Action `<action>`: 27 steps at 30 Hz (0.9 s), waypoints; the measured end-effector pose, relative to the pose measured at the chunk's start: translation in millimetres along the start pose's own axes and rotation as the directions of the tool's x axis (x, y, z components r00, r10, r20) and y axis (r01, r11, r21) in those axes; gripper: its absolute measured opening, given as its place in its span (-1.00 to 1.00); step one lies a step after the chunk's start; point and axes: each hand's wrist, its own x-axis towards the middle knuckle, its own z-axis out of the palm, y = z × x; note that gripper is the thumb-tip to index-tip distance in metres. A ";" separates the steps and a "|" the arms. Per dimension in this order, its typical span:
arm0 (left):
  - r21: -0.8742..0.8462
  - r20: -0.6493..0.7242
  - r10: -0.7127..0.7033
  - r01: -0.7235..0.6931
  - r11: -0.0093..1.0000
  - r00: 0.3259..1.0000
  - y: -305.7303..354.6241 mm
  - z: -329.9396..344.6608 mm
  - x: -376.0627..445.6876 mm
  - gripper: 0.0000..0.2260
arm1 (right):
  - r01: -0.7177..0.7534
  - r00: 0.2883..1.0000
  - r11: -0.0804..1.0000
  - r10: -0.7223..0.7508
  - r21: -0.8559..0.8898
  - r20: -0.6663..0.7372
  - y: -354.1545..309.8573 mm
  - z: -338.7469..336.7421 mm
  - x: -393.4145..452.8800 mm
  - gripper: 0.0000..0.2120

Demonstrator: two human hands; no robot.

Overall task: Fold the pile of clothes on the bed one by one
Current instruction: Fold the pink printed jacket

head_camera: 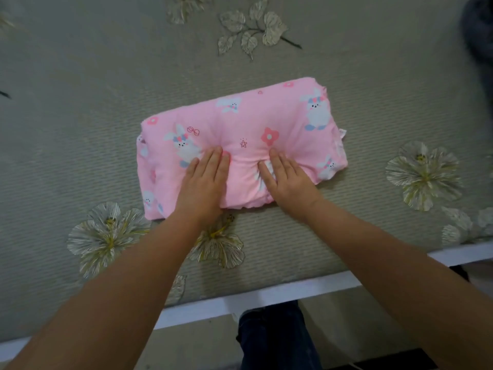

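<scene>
Pink rabbit-print cotton garment point(266, 121), folded into a thick rectangle on the grey floral bedspread point(80, 102), is being pressed flat by flat-fingered left hand point(204, 182) and right hand point(286, 180); setting aside is judged next.

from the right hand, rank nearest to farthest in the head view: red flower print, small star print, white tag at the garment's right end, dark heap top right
From the right hand:
1. small star print, up-left
2. red flower print, above; close to the star's distance
3. white tag, garment's right end
4. dark heap, top right corner
</scene>
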 end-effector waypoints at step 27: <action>0.060 -0.585 0.098 -0.078 0.995 0.805 11.0 18.9 4.7 -0.66 | 0.155 0.988 0.988 -0.154 -0.010 0.028 18.4 -27.5 9.8 -0.54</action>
